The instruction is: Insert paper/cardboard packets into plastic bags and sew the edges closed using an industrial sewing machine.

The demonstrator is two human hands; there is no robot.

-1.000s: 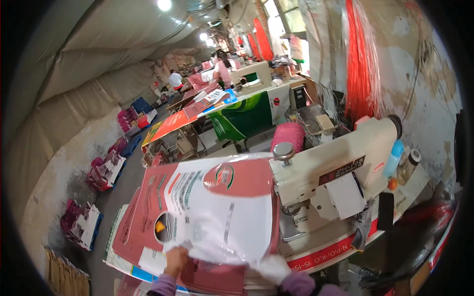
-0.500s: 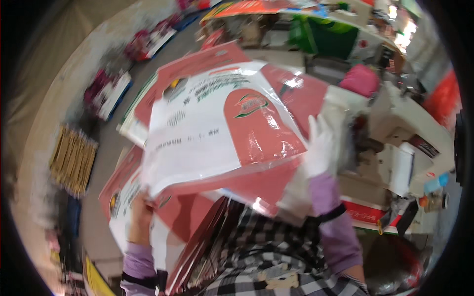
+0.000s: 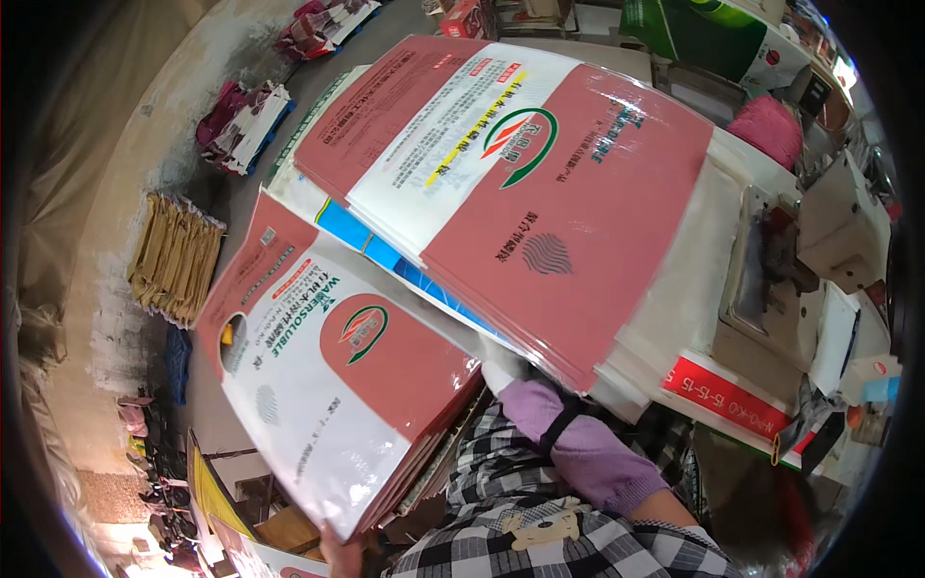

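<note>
Flat printed sacks in red, white and green lie in two stacks. The left stack sits nearer me, its top sack lying smooth and slightly askew. My left hand is at that sack's lower corner, thumb against the edge, the other fingers mostly hidden. In a white glove, my right hand is at the same stack's right corner, beside the right stack; its fingers are hard to make out. The right stack fans out slightly, its top sack mostly red with a white band.
Blue-and-white printed sheets show between the stacks. A sewing machine stands at the right, with a pink cone of thread behind it. Bundles of brown strips and purple-white packs line the left wall.
The sack held between both hands has come down leftward onto the left stack. My right hand has moved left and nearer; my left hand has moved down. The right stack's top now shows.
</note>
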